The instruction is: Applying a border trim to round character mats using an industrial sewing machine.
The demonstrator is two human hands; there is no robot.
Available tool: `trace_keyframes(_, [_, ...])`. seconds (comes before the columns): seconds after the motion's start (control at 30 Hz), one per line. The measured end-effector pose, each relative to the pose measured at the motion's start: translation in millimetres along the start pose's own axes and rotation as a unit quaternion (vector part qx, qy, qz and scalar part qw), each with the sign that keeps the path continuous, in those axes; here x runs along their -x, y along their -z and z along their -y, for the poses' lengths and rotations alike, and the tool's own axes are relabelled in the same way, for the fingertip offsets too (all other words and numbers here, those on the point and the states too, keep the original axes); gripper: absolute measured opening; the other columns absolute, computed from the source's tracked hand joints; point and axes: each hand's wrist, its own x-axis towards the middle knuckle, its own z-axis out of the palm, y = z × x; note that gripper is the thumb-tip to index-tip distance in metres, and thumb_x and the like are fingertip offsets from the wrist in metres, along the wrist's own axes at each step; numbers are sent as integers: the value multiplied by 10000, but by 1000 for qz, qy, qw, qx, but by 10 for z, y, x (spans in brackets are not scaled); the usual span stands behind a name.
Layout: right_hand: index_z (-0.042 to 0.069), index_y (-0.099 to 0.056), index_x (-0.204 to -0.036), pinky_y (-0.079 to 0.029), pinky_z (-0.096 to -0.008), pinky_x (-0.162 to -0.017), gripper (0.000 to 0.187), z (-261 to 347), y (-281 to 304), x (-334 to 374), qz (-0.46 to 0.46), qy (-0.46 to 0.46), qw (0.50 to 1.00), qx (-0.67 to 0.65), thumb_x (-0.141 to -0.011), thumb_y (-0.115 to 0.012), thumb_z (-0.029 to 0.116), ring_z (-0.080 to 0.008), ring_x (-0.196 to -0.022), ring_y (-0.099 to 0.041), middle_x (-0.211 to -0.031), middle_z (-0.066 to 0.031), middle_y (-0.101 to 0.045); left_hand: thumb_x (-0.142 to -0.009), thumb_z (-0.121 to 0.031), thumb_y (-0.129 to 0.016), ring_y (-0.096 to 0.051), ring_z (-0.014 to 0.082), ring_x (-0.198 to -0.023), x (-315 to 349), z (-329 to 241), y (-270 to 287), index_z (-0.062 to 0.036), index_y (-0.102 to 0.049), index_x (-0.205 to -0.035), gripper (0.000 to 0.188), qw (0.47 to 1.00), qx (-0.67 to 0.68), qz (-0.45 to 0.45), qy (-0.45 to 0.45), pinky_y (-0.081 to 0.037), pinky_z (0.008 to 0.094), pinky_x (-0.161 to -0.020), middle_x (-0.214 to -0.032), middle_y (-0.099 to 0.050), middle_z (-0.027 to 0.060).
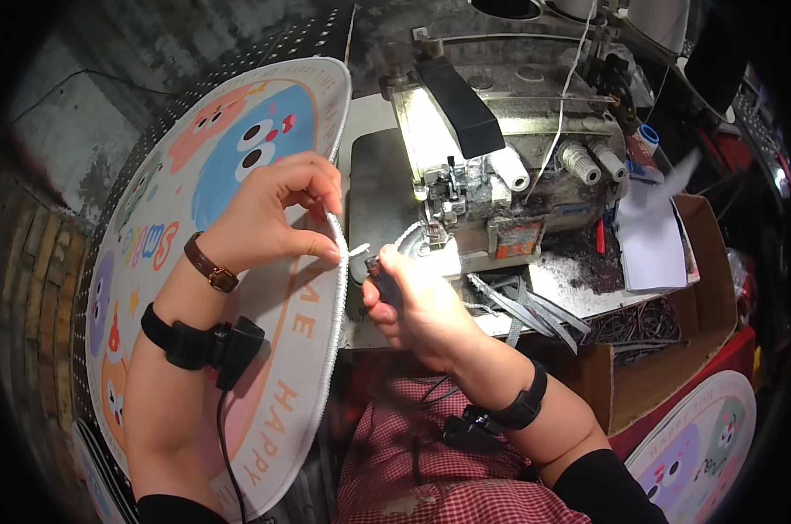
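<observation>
My left hand (273, 214) pinches the white stitched edge of a large round mat (282, 349), between thumb and fingers. The mat stands tilted at my left and is printed with cartoon faces and coloured letters. A short white thread tail (359, 250) sticks out from that edge toward my right hand (421, 306). My right fingers are closed round a small dark lighter (382, 281), thumb at its top, close beside the thread tail. No flame can be made out. Just beyond my right hand is the lit needle area of an overlock sewing machine (535, 113).
Grey fabric strips (526, 306) hang over the table's front edge. At the right stands a cardboard box (710, 323) with tangled trimmings, and white paper (653, 236) lies beside the machine. Another printed round mat (701, 445) is at lower right. A brick wall (37, 297) borders the left.
</observation>
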Motion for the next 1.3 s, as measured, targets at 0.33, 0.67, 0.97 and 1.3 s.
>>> trace_keyframes(0.33, [101, -482, -841, -251, -196, -440, 369, -54, -76, 43, 46, 33, 998, 23, -908, -350, 439, -61, -485, -312, -595, 25, -396, -522, -81, -816, -494, 98, -826, 65, -27, 79, -54, -573, -771, 348, 1000, 21, 2, 22, -418, 228, -737, -913, -492, 23])
trace_keyframes(0.67, [45, -421, -998, -352, -203, -711, 166, -734, -887, 266, 157, 304, 938, 45, -891, -474, 161, -62, -795, -416, -878, -26, -434, -466, -187, -852, -479, 128, -856, 980, -474, 253, -60, -586, -718, 387, 983, 70, -138, -97, -378, 236, -745, -905, -512, 43])
trace_keyframes(0.97, [21, -540, -980, -436, -282, -524, 460, 720, -1000, -241, 68, 264, 962, -4, -779, -585, 431, -136, -563, -520, -796, -79, -589, -526, -200, -843, -369, 326, -1201, 3300, -1138, 246, -141, -79, -1393, 1157, 834, 314, -401, 211, -345, 398, -953, -1424, -91, 140])
trace_keyframes(1.3, [-74, -531, -896, -472, -473, -739, 271, 885, -628, -356, -129, 213, 952, 178, -642, -500, 19, -323, -793, -567, -812, -168, -548, -618, -72, -726, -591, 240, -775, 6574, -739, 162, 106, -525, -1044, 504, 383, -12, -724, 574, -475, 382, -655, -939, -596, 180])
